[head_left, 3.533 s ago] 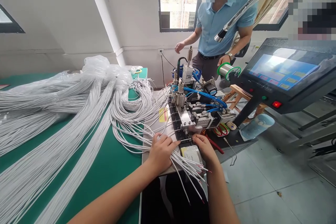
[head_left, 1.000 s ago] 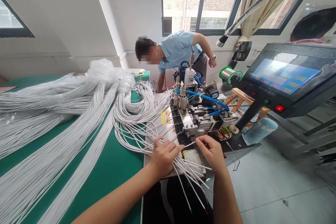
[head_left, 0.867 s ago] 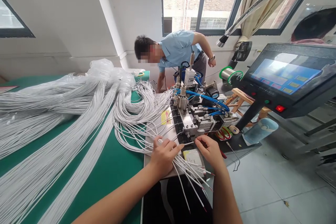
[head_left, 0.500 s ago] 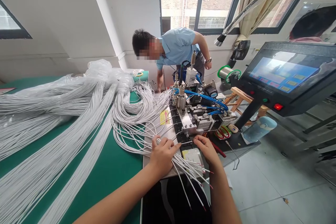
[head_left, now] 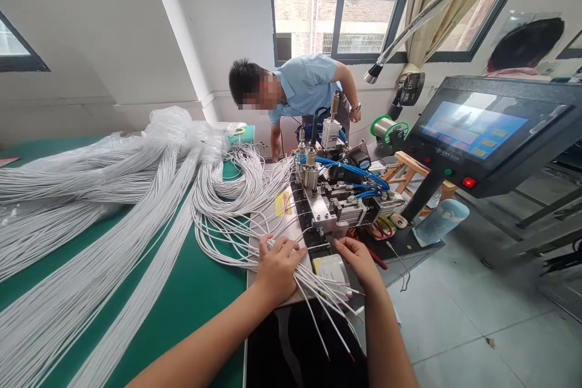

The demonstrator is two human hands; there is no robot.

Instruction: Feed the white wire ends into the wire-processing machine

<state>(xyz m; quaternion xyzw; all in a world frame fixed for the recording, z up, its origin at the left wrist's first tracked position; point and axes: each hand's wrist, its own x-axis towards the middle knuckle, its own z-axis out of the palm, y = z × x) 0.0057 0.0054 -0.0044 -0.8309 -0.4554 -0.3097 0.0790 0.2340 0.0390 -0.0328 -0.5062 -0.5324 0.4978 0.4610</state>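
My left hand is closed over a bunch of white cables, whose red-tipped ends fan out below it toward me. One white cable runs from its thumb and fingertip side across the front of a metal machine with blue air tubes. My right hand pinches the far end of this cable, just in front of the machine's lower edge. The cable's very tip is hidden by the fingers. More white cables loop from behind my left hand to the machine's left side.
Long bundles of white cables, partly in clear plastic, cover the green table mat. A control screen stands at right, near a solder wire spool. A person in a blue shirt leans over behind the machine.
The view has shifted slightly, so the machine and screen sit a little further left. Both hands keep nearly the same place and grip on the cables.
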